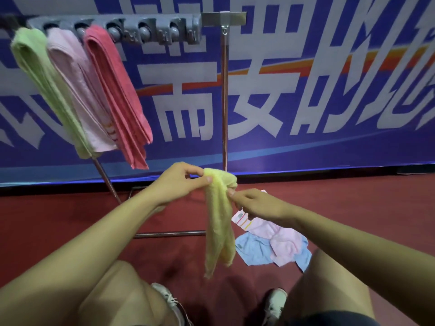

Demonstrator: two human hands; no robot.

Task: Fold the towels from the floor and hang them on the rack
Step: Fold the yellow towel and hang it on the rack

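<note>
At the centre of the frame a yellow towel (220, 222) hung limp between the two hands, bunched into a narrow rope and dangling clear of the floor (58, 222). The left hand (179, 182) pinched its top edge, thumb against curled fingers (208, 179), while the right hand (256, 203) nipped the cloth a little lower, at the side of the bunch. Both were grasping the towel and nothing else.

By its drape the towel looked light, soft and thin, with no stiffness to hold a crease. It would likely sag and twist unless held taut, so the sensible holds were the two corners of one short edge, spread apart so that the cloth fell flat before folding. Slipping seemed a small risk with terry cloth; breakage none.

Lower right of centre, a pink towel (280, 238) lay crumpled on top of a blue towel (254, 252) on the dark red floor, which looked like matte carpet or court surface.

In the upper left, the rack (150, 29) carried a grey bar of roller clips, and from it hung a green towel (44, 85), a pale pink towel (77, 85) and a coral towel (115, 95), each folded long, side by side. Several clips to their right stood free. Behind ran a blue banner (329, 90) with large white characters. The person's knees and white shoes (275, 302) filled the bottom edge.
</note>
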